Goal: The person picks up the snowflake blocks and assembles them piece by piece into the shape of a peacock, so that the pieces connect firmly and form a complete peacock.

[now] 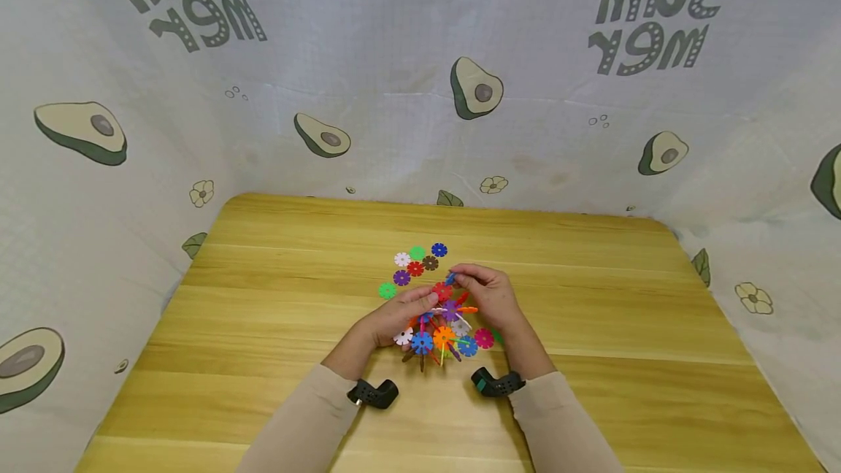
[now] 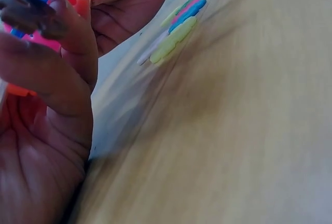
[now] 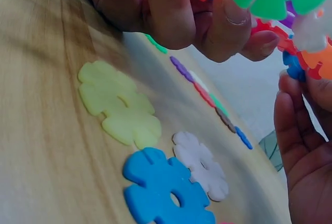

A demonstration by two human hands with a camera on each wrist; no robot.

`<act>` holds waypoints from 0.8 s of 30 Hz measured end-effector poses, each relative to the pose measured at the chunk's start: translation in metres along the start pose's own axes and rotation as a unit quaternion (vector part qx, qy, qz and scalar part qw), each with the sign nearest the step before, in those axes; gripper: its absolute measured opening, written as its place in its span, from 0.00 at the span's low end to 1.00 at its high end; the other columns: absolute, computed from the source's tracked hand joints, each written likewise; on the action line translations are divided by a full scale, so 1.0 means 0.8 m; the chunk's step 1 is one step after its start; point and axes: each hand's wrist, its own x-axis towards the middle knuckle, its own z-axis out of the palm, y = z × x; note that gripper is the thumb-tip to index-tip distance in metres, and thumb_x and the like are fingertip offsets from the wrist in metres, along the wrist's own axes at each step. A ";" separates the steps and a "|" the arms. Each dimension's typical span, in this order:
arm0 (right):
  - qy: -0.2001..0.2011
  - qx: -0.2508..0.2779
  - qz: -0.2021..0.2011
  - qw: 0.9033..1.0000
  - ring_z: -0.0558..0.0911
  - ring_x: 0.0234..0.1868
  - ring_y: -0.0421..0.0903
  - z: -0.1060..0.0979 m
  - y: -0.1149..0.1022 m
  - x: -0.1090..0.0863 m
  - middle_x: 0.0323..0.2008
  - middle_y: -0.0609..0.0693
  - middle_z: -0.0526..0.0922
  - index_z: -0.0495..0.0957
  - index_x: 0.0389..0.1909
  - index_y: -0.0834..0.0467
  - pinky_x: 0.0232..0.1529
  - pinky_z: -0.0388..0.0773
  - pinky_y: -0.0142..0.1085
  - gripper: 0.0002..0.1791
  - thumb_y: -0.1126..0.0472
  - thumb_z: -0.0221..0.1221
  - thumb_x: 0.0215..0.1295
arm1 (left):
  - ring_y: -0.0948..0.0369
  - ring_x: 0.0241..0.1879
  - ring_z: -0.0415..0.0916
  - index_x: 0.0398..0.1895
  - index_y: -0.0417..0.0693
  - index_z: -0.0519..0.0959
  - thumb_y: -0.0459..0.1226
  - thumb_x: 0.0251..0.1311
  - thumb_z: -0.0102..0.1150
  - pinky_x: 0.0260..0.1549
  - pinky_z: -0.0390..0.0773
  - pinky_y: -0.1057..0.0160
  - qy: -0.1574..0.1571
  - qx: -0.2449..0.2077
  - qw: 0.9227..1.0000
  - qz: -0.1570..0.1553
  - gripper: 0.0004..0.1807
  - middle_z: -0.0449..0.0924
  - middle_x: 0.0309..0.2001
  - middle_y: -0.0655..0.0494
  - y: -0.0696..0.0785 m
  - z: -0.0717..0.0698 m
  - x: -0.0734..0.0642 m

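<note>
A many-coloured cluster of interlocked plastic snowflake discs is held up over the table by my left hand, whose fingers curl around it. At the cluster's far end sits a red disc. My right hand pinches a small blue disc between thumb and fingers, right at that red disc. In the right wrist view the blue disc is edge-on against a red piece, partly hidden by fingertips. The left wrist view shows my left fingers bent under the cluster.
Loose discs lie beyond the cluster, among them a purple one and a brown one. Near my right wrist are a pink disc, a blue disc and a yellow disc. A printed cloth hangs behind the wooden table.
</note>
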 end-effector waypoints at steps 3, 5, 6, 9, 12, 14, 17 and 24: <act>-0.001 0.004 0.009 1.000 0.84 0.39 0.32 0.000 -0.001 -0.001 0.36 0.29 0.86 0.80 0.51 0.75 0.45 0.84 0.26 0.13 0.69 0.55 0.75 | 0.36 0.79 0.49 0.79 0.33 0.53 0.48 0.80 0.37 0.79 0.49 0.36 0.000 -0.002 1.000 -0.004 0.34 0.53 0.79 0.33 0.000 0.000 -0.001; -0.005 0.010 0.012 1.000 0.84 0.39 0.32 0.000 -0.001 -0.001 0.36 0.29 0.86 0.80 0.52 0.75 0.45 0.84 0.25 0.14 0.69 0.55 0.76 | 0.36 0.78 0.50 0.79 0.33 0.53 0.48 0.80 0.37 0.78 0.50 0.36 0.002 -0.003 1.000 -0.005 0.35 0.53 0.79 0.33 -0.001 0.000 -0.001; -0.009 0.014 0.014 1.000 0.84 0.38 0.32 0.000 -0.001 -0.001 0.36 0.30 0.86 0.79 0.52 0.76 0.44 0.84 0.25 0.14 0.68 0.54 0.76 | 0.36 0.78 0.52 0.79 0.33 0.54 0.49 0.80 0.37 0.78 0.52 0.37 0.001 -0.004 1.000 -0.004 0.35 0.55 0.78 0.33 -0.001 -0.001 -0.001; -0.018 0.028 0.016 0.999 0.85 0.37 0.32 0.001 -0.001 -0.002 0.35 0.31 0.87 0.78 0.53 0.77 0.43 0.85 0.26 0.15 0.69 0.54 0.76 | 0.37 0.78 0.53 0.79 0.34 0.55 0.50 0.80 0.37 0.78 0.53 0.38 0.000 -0.009 1.000 -0.003 0.35 0.55 0.78 0.33 -0.001 -0.001 -0.002; -0.022 0.031 0.021 0.999 0.85 0.36 0.33 0.001 -0.002 -0.002 0.34 0.31 0.87 0.77 0.54 0.77 0.43 0.86 0.27 0.15 0.68 0.54 0.76 | 0.37 0.77 0.55 0.78 0.35 0.55 0.50 0.80 0.37 0.78 0.55 0.39 -0.002 -0.013 1.000 0.000 0.35 0.58 0.77 0.34 -0.001 0.000 -0.002; -0.020 0.026 0.027 0.999 0.85 0.36 0.33 0.001 -0.002 -0.001 0.35 0.31 0.87 0.78 0.54 0.77 0.44 0.85 0.26 0.16 0.68 0.55 0.76 | 0.37 0.77 0.55 0.78 0.35 0.56 0.50 0.80 0.37 0.78 0.54 0.39 0.000 -0.013 1.000 -0.003 0.35 0.58 0.77 0.33 -0.002 0.000 -0.001; -0.022 -0.001 0.036 0.999 0.85 0.38 0.35 -0.003 -0.003 0.000 0.39 0.39 0.88 0.78 0.57 0.74 0.45 0.85 0.27 0.17 0.67 0.55 0.76 | 0.36 0.78 0.52 0.79 0.36 0.55 0.52 0.80 0.38 0.78 0.51 0.36 0.017 -0.012 1.000 -0.015 0.36 0.55 0.78 0.33 -0.002 0.000 -0.001; -0.103 -0.190 0.101 0.971 0.82 0.46 0.46 -0.023 -0.011 -0.001 0.48 0.57 0.85 0.83 0.54 0.59 0.48 0.82 0.33 0.14 0.64 0.65 0.68 | 0.35 0.80 0.43 0.80 0.35 0.49 0.49 0.79 0.40 0.78 0.47 0.34 0.098 -0.050 0.994 -0.004 0.37 0.48 0.80 0.34 0.000 -0.002 -0.002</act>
